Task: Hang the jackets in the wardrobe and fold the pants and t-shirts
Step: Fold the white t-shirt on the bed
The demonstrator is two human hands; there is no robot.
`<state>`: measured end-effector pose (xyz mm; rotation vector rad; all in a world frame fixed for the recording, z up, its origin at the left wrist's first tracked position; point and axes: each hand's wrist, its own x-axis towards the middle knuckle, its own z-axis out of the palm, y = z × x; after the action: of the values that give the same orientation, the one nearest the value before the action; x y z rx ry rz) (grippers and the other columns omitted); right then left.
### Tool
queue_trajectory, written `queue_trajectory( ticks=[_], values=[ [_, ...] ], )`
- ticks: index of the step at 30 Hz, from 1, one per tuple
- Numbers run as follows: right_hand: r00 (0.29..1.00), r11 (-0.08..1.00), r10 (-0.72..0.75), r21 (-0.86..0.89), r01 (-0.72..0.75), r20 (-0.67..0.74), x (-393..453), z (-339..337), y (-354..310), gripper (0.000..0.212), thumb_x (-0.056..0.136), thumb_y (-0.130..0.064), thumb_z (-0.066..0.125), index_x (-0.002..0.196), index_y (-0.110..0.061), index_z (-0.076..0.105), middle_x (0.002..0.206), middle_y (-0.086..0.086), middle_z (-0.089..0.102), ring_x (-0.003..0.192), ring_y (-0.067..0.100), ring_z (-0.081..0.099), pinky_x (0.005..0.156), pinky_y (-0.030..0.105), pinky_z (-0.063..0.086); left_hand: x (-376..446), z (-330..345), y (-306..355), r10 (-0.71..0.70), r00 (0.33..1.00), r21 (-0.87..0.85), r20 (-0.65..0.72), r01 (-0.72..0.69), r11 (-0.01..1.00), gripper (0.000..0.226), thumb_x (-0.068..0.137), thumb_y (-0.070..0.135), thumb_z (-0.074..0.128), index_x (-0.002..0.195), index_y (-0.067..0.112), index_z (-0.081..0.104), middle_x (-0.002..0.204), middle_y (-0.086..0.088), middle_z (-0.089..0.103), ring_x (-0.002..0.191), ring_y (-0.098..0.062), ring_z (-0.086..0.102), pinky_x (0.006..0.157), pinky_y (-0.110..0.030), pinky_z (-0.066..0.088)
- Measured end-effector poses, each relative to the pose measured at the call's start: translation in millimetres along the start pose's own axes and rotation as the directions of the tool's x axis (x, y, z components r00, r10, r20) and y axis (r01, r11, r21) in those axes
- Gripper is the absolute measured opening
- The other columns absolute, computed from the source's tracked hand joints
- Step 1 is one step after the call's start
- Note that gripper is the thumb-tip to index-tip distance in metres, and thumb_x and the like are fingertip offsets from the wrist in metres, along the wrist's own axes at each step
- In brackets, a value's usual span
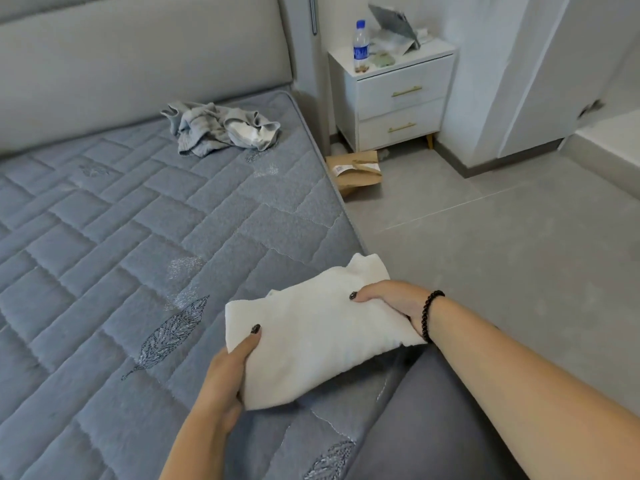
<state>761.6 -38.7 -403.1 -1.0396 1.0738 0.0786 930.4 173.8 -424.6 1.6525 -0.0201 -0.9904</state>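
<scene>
Both hands hold a folded white garment [318, 327], prob. a t-shirt, just above the mattress [114, 244] near its right edge, close to the near corner. Left hand [228, 372] grips the garment's near-left end: thumb on top, dark nail polish showing, fingers curled under the cloth. Right hand [388, 299] grips the far-right end, thumb on top, other fingers hidden beneath; a black bead bracelet [429, 315] sits on that wrist. The garment is a flat rectangular bundle w/ one corner poking up at the far side.

A crumpled grey garment [221, 129] w/ white lining lies at the mattress's far right corner, near the grey padded headboard [138, 64], well apart from the white one.

Beside the bed: white 2-drawer nightstand [398, 98] w/ gold handles, a water bottle [361, 46] and a tilted tablet-like item [394, 24] on top. A brown paper bag [356, 169] lies on the grey tile floor [502, 237] between bed and nightstand.
</scene>
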Motion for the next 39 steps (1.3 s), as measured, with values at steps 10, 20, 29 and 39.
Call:
queue_trajectory(
  ticks=[10,20,29,39],
  values=[
    [0.936,0.887,-0.289,0.313,0.341,-0.200,-131,-100,52,0.033,0.081,-0.008,0.066,0.113,-0.004,0.065,0.105,0.016,0.072,0.093,0.033,0.070,0.075,0.043,0.057,-76,110,28,0.316,0.905,0.173,0.285,-0.372,0.912,0.014,0.097,0.036,0.054,0.101,0.030,0.066,0.092,0.011,0.075,0.082,-0.010,0.071,0.065,-0.025,0.050],
    [0.609,0.671,-0.332,0.273,0.689,-0.721,-183,-196,126,0.028,0.087,-0.002,0.063,0.111,-0.015,0.063,0.104,0.003,0.073,0.090,0.020,0.071,0.071,0.034,0.056,-115,296,-9,0.386,0.765,0.225,0.516,-0.555,0.801,0.017,0.097,0.019,0.047,0.091,0.013,0.062,0.079,0.003,0.064,0.074,-0.013,0.059,0.069,-0.032,0.050],
    [0.443,0.711,-0.206,0.178,0.681,-0.872,-89,-305,129,0.035,0.087,-0.003,0.062,0.107,-0.032,0.059,0.100,-0.019,0.066,0.084,-0.007,0.063,0.064,0.011,0.049,-36,465,-56,0.319,0.807,0.402,0.496,-0.539,0.740,0.017,0.097,0.026,0.047,0.083,0.023,0.057,0.075,0.006,0.062,0.071,-0.014,0.057,0.068,-0.036,0.048],
    [0.549,0.824,-0.083,0.253,0.507,-0.832,19,-376,106,0.040,0.086,-0.003,0.061,0.115,-0.030,0.058,0.098,-0.018,0.068,0.087,-0.007,0.062,0.072,0.011,0.048,35,558,-88,0.129,0.975,0.531,0.179,-0.207,0.822,0.020,0.099,0.030,0.047,0.084,0.022,0.057,0.072,0.004,0.059,0.069,-0.018,0.055,0.067,-0.040,0.048]
  ],
)
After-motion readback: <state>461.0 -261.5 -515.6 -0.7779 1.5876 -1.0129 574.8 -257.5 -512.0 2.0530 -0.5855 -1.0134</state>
